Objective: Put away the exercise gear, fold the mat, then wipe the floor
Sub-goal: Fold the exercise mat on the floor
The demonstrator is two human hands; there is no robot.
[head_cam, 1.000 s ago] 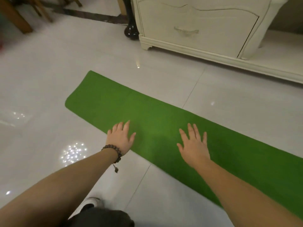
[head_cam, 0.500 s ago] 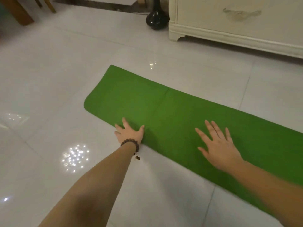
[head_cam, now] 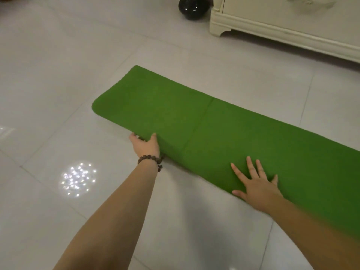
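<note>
Now the green mat (head_cam: 224,133) is lying long across the pale tiled floor (head_cam: 58,84), running from its rounded near-left end toward the right edge of the view, with a faint crease line crossing it partway along. The left hand (head_cam: 145,146) is taking hold at the mat's near edge close to that left end: the thumb is lying on top of the green surface while the fingers are tucking underneath, so the grip is closing on the mat's edge, and the edge is looking slightly lifted there. A dark beaded bracelet (head_cam: 151,160) is sitting on that wrist, just beside the mat's border. Over on the other side, the right hand (head_cam: 257,185) is pressing flat on the mat near its near edge, fingers spread wide and straight, holding nothing, palm down on the green. The two hands are working well apart along the same long side. Beyond the mat, a cream cabinet (head_cam: 282,26) is standing on the floor at the upper right, and a dark rounded vase (head_cam: 191,6) is sitting just beside its left corner. A cluster of bright light reflections (head_cam: 78,179) is glinting on the tiles left of the left forearm
</note>
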